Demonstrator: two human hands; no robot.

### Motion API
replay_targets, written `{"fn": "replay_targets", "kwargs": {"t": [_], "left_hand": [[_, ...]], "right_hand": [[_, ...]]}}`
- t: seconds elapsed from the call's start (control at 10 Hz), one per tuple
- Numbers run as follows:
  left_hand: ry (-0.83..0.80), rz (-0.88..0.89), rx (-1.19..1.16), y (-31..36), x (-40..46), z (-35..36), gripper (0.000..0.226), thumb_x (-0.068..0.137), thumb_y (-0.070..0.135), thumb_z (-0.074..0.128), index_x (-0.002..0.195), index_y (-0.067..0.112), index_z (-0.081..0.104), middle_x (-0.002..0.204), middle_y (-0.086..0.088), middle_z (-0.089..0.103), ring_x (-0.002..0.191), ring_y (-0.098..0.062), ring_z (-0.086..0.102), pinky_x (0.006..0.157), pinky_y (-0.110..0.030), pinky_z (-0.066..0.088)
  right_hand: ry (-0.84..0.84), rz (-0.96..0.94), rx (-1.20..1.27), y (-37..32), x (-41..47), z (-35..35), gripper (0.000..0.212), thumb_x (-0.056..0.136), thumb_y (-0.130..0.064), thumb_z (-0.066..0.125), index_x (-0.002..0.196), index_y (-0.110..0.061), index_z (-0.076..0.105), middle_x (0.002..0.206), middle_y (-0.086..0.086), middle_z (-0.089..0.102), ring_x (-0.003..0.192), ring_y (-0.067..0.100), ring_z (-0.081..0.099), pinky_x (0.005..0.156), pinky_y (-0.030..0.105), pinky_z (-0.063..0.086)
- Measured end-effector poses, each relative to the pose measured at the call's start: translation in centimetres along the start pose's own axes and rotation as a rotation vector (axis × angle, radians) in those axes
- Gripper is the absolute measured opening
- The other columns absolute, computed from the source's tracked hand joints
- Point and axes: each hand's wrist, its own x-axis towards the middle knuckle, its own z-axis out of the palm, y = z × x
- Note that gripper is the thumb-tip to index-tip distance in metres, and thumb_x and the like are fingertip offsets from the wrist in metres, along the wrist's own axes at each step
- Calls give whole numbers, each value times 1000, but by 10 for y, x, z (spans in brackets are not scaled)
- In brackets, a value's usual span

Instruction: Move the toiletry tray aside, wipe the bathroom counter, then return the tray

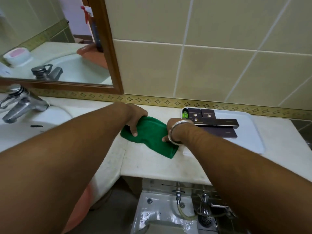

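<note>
A folded green cloth (150, 137) lies on the pale marble counter (152, 166) in the middle of the view. My left hand (136, 118) grips its far left end, thumb pressed on top. My right hand (173, 129), with a silver bangle on the wrist, holds its right edge. Just to the right sits the white toiletry tray (249, 132) against the back wall, carrying several dark boxes (217, 123) and a small green bottle (185, 114).
A white sink (25, 129) with a chrome tap (20, 102) fills the left side. A wood-framed mirror (108, 48) hangs above it. Below the counter's front edge are a toilet tank (157, 210), pipes and a floor drain (206, 218).
</note>
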Motion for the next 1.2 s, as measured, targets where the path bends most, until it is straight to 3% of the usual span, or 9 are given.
{"fn": "replay_targets", "kwargs": {"t": [0.2, 0.3, 0.4, 0.5, 0.6, 0.7, 0.9, 1.0, 1.2], "left_hand": [[155, 49, -323, -23, -66, 2, 21, 87, 25, 72, 97, 22, 54, 102, -1, 59, 98, -23, 58, 82, -35, 47], [179, -23, -544, -51, -126, -3, 21, 87, 13, 72, 94, 20, 54, 98, -6, 60, 92, -25, 62, 79, -41, 56], [172, -115, -733, -81, -193, 2, 24, 82, 10, 78, 89, 19, 57, 96, -9, 63, 90, -26, 66, 82, -45, 59], [177, -241, -789, -100, -248, 18, 23, 80, 12, 81, 87, 19, 61, 96, -7, 65, 84, -20, 67, 70, -35, 60], [95, -371, -756, -109, -286, 48, 19, 81, 11, 79, 93, 16, 65, 103, -10, 67, 90, -24, 69, 69, -35, 61], [-62, -486, -659, -107, -298, 85, 28, 87, 12, 73, 113, 7, 64, 114, -16, 67, 97, -30, 69, 90, -46, 57], [-121, -662, -616, -91, -306, 136, 87, 85, 10, 75, 153, 8, 22, 135, -24, 55, 114, -38, 63, 96, -48, 52], [-116, -692, -505, -85, -314, 148, 71, 87, 16, 74, 145, 3, 35, 130, -20, 60, 112, -32, 64, 97, -44, 51], [138, -693, -305, -44, -319, 142, 38, 96, 18, 53, 133, 12, 56, 140, -10, 54, 127, -29, 52, 101, -43, 46]], "right_hand": [[34, -80, 273, -4, -27, -10, 47, 75, -55, 70, 102, -17, 66, 97, 3, 68, 90, 25, 62, 82, 35, 51], [54, -222, 629, -10, -52, -35, 30, 71, -49, 77, 78, -22, 66, 73, -6, 65, 71, 13, 60, 57, 22, 44], [57, -315, 896, -39, -78, -58, 30, 73, -40, 79, 88, -17, 67, 79, -5, 69, 69, 9, 64, 54, 16, 46], [-126, -318, 1251, -80, -92, -62, 32, 78, -20, 77, 105, -12, 62, 98, 12, 71, 80, 21, 72, 62, 36, 59], [-152, -252, 1338, -127, -105, -52, 34, 79, -15, 76, 107, -17, 57, 100, 14, 67, 84, 28, 71, 65, 46, 60], [-61, -199, 1200, -169, -108, -24, 41, 74, -23, 81, 106, -19, 56, 97, 9, 63, 84, 25, 65, 73, 44, 59], [-129, -170, 1117, -223, -122, 34, 41, 69, -24, 84, 97, -18, 55, 92, 11, 64, 85, 30, 64, 80, 50, 55], [-96, -209, 943, -231, -135, 46, 37, 74, -27, 78, 102, -18, 54, 94, 5, 63, 84, 27, 63, 78, 44, 55], [253, -197, 777, -176, -162, 6, 43, 85, -18, 59, 128, -14, 52, 111, 9, 66, 96, 26, 60, 83, 28, 45]]}}
